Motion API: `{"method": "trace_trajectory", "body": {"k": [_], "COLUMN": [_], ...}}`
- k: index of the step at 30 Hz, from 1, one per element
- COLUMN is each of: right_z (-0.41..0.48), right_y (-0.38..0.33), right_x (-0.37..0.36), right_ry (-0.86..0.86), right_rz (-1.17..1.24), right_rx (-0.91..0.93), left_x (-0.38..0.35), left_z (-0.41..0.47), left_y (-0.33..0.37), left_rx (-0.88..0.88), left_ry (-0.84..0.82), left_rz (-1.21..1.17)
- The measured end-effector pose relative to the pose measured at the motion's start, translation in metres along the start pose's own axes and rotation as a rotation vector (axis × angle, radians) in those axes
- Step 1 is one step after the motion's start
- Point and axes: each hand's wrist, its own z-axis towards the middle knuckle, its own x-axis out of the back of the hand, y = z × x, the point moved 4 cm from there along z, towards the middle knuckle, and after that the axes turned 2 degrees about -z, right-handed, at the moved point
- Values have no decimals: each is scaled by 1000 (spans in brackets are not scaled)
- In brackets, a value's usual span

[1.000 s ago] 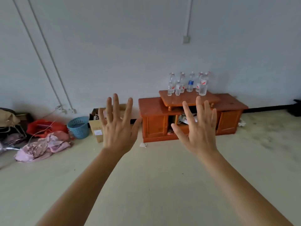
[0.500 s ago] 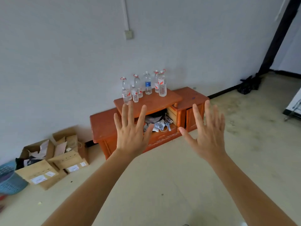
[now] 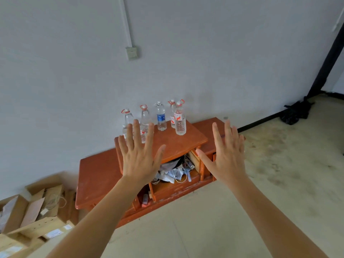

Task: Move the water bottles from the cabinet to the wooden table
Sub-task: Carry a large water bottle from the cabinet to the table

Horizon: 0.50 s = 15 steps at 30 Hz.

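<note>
A low orange-brown wooden cabinet (image 3: 96, 172) stands against the white wall. On its raised middle top stand several clear water bottles: one with a blue label (image 3: 161, 116), one with a red label at the front right (image 3: 180, 119), and two with red caps at the left (image 3: 128, 116), partly hidden by my fingers. My left hand (image 3: 138, 157) and my right hand (image 3: 226, 155) are both raised with fingers spread, backs toward me, holding nothing. They hover in front of the cabinet, apart from the bottles.
The cabinet's open middle shelf holds crumpled papers and cords (image 3: 175, 172). Open cardboard boxes (image 3: 35, 213) lie on the floor at the left. A black bag (image 3: 295, 112) sits by the wall at the right. The floor is pale and stained.
The view has closed in on the cabinet, which now looks larger and nearer. Both hands stay raised and spread, now overlapping the cabinet top and the left bottles.
</note>
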Motion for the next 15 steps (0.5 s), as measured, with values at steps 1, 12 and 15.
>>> {"method": "trace_trajectory", "body": {"k": [1,12,15], "right_z": [21,238,303], "right_y": [6,52,78], "right_x": [-18,-191,-219], "right_ry": [-14,-159,-162], "right_rz": [13,-95,-114], "right_rx": [14,21,-41], "left_x": [-20,-204,-245], "left_z": [18,258,335], "left_y": [-5,-65,-61], "left_rx": [3,8,-65], "left_ry": [-5,-15,-79], "left_rz": [-9,-55,-53]}}
